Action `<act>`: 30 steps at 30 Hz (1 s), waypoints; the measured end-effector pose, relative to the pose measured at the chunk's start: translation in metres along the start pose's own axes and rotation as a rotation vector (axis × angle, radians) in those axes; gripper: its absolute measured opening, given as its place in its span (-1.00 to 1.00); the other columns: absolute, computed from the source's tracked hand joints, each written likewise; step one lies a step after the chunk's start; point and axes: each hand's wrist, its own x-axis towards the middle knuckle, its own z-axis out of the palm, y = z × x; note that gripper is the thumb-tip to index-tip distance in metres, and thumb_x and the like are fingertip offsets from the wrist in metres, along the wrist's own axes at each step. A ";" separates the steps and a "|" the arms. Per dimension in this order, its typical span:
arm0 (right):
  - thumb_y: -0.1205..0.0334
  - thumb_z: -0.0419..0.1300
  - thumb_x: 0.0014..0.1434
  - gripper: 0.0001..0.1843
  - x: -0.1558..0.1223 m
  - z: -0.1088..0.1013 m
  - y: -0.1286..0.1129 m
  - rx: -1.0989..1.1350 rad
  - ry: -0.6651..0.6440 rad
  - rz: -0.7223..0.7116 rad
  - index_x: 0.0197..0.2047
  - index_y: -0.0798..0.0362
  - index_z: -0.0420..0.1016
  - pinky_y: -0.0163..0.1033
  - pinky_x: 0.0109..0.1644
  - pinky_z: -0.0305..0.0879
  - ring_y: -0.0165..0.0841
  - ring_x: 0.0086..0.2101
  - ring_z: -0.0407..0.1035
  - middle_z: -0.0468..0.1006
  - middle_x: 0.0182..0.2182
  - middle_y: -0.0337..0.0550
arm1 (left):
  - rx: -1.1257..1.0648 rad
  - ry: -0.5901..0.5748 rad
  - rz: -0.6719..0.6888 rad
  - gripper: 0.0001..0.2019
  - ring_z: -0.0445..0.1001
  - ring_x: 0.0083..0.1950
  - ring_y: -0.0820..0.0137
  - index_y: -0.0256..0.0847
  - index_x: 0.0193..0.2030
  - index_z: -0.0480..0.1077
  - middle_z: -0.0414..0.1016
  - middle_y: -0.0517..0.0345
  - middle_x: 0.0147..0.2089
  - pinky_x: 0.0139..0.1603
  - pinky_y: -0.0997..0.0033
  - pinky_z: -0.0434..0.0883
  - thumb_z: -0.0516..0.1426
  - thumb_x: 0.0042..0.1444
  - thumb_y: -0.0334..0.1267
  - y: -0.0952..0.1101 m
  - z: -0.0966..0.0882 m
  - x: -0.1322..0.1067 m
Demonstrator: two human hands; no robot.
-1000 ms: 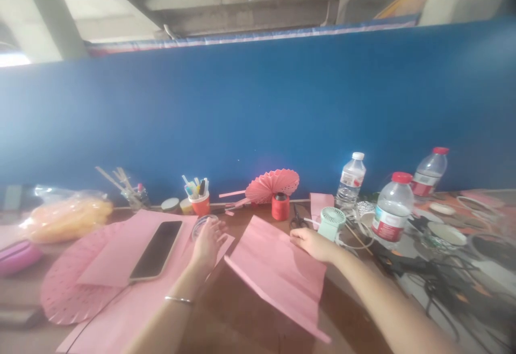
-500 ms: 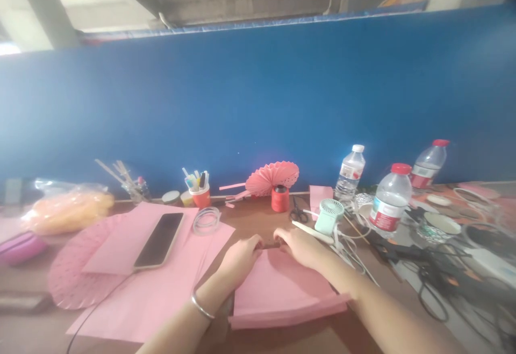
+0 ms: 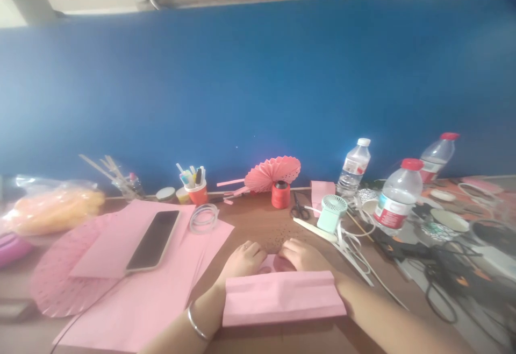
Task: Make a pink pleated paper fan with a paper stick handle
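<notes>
A pink sheet of paper (image 3: 282, 297), folded into a thick band, lies across my wrists on the brown table (image 3: 258, 225). My left hand (image 3: 243, 260) and my right hand (image 3: 301, 254) sit side by side just behind the band, fingers curled down and pinching the far edge of the pink paper between them. A silver bracelet (image 3: 195, 324) circles my left wrist.
Left: loose pink sheets (image 3: 161, 284) with a black phone (image 3: 153, 239) on them, a clear tape ring (image 3: 203, 218), a pen cup (image 3: 197, 190). Back: a pink paper fan (image 3: 274, 172), red thread spool (image 3: 280, 195), scissors (image 3: 300, 210). Right: a mint desk fan (image 3: 331, 211), water bottles (image 3: 397, 195), cables (image 3: 451, 278).
My left hand came off the left sheets and joined my right at the pink sheet. Together they folded it toward me into a narrower band. The camera tilted down slightly.
</notes>
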 end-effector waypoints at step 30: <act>0.42 0.00 0.14 -0.75 -0.006 -0.018 0.034 0.048 -0.054 0.076 -0.47 0.04 0.42 -0.23 -0.35 0.16 -0.33 -0.38 0.27 0.39 -0.49 -0.18 | -0.190 -0.109 -0.194 -0.77 0.25 -0.36 0.34 -0.18 -0.35 0.32 0.30 0.12 -0.35 -0.30 0.32 0.20 -0.09 0.04 -0.52 -0.007 -0.015 -0.005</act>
